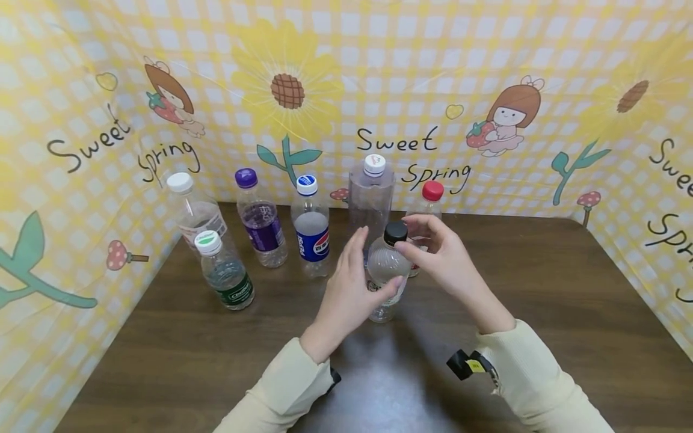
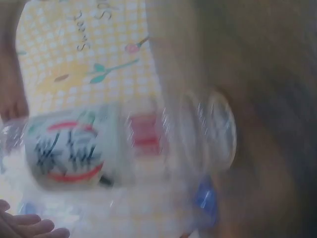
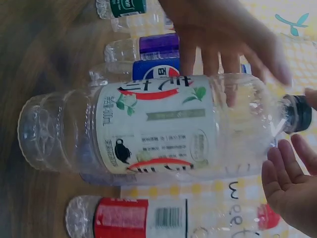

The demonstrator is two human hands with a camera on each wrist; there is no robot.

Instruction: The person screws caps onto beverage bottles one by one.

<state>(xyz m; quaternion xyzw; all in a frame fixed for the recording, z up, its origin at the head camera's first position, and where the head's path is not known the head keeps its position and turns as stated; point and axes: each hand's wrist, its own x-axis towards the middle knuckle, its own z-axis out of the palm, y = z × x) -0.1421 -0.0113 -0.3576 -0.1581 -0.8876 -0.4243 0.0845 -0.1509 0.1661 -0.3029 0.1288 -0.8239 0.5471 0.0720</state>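
A clear plastic bottle [image 1: 387, 264] with a black cap [image 1: 396, 233] stands upright in front of me. Its pale label [image 3: 158, 126], with dark characters and a teapot print, shows in the right wrist view. My right hand [image 1: 446, 258] pinches the black cap from the right, thumb on the near side and index finger behind. At the bottle's left is my left hand [image 1: 349, 294], its fingers extended and spread from the thumb, not gripping. The left wrist view is blurred, but the bottle [image 2: 124, 144] lies across its middle.
Behind stand a purple-capped bottle [image 1: 262, 225], a Pepsi bottle [image 1: 311, 231], a large clear bottle [image 1: 368, 192] and a red-capped bottle [image 1: 431, 201]. Two white-capped bottles, one tall [image 1: 196, 210] and one green-labelled [image 1: 227, 276], are at left. A patterned cloth [image 1: 379, 90] borders the brown table [image 1: 568, 300].
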